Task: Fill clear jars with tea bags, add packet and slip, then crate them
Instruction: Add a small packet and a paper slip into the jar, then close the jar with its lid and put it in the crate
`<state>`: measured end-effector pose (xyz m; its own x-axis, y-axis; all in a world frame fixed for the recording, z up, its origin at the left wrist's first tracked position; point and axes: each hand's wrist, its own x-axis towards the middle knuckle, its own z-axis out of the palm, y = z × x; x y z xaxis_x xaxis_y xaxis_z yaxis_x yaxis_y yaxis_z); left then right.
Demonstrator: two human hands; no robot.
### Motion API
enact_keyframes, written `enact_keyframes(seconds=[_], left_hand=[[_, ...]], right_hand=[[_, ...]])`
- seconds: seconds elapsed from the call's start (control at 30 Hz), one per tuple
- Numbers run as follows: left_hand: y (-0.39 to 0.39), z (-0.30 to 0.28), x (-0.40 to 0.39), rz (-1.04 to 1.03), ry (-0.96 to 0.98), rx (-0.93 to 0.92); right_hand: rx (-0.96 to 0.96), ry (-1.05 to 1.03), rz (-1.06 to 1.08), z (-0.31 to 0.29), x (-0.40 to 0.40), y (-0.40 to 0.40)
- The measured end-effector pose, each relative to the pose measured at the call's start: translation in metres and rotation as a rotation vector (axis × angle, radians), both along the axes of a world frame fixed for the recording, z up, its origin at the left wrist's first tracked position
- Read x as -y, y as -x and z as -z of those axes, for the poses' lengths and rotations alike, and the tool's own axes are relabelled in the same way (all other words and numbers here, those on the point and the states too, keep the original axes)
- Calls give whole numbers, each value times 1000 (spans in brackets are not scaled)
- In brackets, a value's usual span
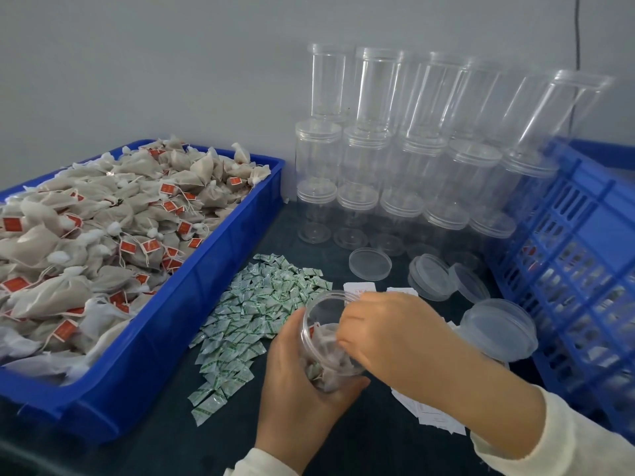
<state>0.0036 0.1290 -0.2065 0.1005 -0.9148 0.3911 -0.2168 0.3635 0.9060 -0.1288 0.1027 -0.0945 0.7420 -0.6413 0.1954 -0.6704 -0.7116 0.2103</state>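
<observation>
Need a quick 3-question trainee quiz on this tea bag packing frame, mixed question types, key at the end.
1. True or false: the jar being filled stands upright on the table.
2. Which hand grips the jar from outside? A) left hand B) right hand
3. Fill in: the green-and-white packets lie between the blue tray of tea bags and the ____.

Key
1. False: it is held tilted, mouth facing away from the person.
2. A; the right hand's fingers reach into the jar's mouth.
3. Jar (and the hands holding it).
</observation>
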Motion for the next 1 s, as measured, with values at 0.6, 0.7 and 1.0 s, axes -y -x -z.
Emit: enact_keyframes(seconds=[0.6,0.7,1.0], left_hand=[[-3,10,-8,-25,-17,82],[2,8,-8,-12,-8,64],[14,-2,-9,62,16,22]], right_hand=[[475,-443,60,-53,9,29],[504,-404,88,-64,7,25],[-172,-322,144,-49,-11,1]])
